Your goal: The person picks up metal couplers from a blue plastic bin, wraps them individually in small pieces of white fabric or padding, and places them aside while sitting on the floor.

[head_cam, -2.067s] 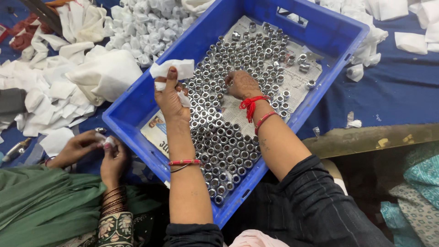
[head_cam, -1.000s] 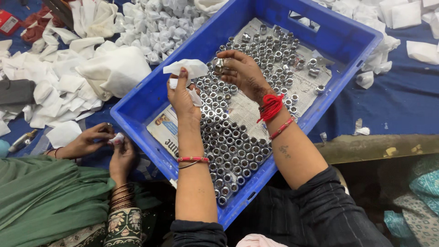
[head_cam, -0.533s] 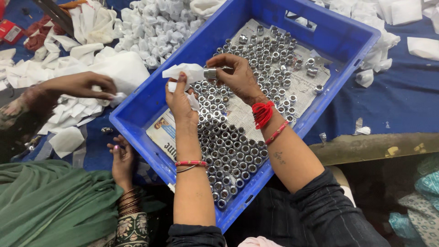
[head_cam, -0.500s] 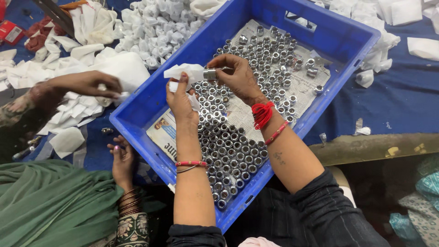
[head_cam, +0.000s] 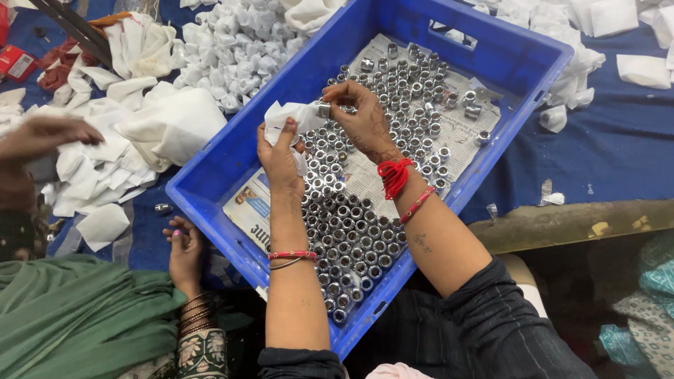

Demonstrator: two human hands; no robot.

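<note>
My left hand [head_cam: 279, 156] grips a crumpled white paper sheet [head_cam: 291, 117] above the blue plastic crate [head_cam: 232, 151]. My right hand [head_cam: 366, 121] pinches a small shiny metal fitting [head_cam: 324, 109] and presses it into the edge of that paper. Both hands hover over the crate's left half. Several rows of similar silver metal fittings [head_cam: 351, 238] stand upright on newspaper [head_cam: 250, 213] lining the crate floor.
Another person sits at my left in green cloth [head_cam: 63, 316], one hand [head_cam: 184, 249] resting by the crate, the other hand [head_cam: 42, 133] over loose white paper squares [head_cam: 105, 161]. A heap of paper-wrapped pieces [head_cam: 239, 49] lies behind the crate. Blue cloth [head_cam: 611, 147] covers the surface.
My right hand picked a fitting from the crate and brought it up to the paper in my left hand. The neighbour's arm reached out left toward the paper squares.
</note>
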